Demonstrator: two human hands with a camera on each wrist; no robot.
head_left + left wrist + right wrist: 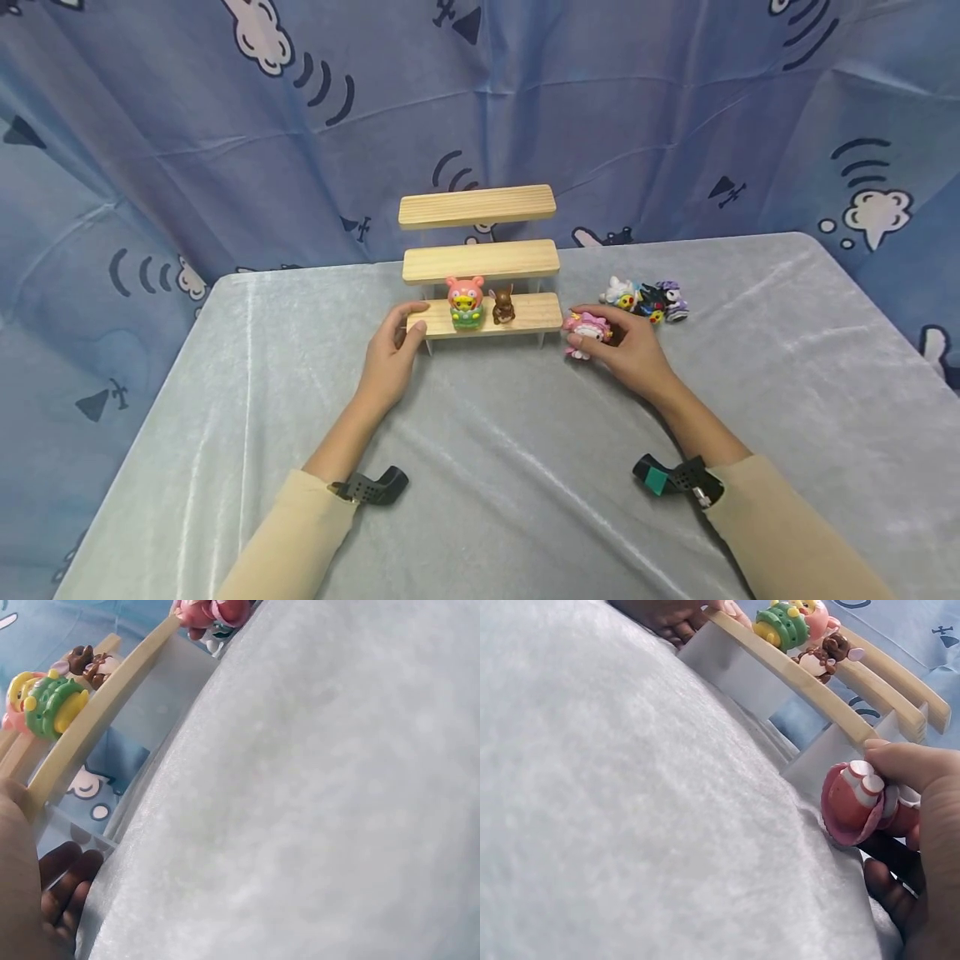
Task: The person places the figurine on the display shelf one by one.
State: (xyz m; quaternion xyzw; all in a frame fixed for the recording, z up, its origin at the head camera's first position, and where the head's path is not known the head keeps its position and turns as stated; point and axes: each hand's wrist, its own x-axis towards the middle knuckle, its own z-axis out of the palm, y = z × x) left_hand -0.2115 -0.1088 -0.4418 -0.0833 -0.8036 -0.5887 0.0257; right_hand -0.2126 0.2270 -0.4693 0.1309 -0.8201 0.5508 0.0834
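A three-step wooden display shelf (538, 313) with clear supports stands at the back of the table. My left hand (388, 354) grips the left end of its lowest step with thumb and fingers. On that step stand a figurine in a pink eared hood and green outfit (466, 303) and, to its right, a small brown mouse-like figurine (503, 308). Just off the step's right end, my right hand (636, 350) holds a pink and white figurine (589, 327) between thumb and fingers. In the right wrist view the feet of this pink figurine (859, 787) face the camera.
Behind the right hand, a white figurine (621, 292), a black figurine (651, 302) and a purple and white figurine (674, 301) lie close together. The grey cloth (480, 467) covers the table. A blue patterned curtain (637, 125) hangs right behind the shelf.
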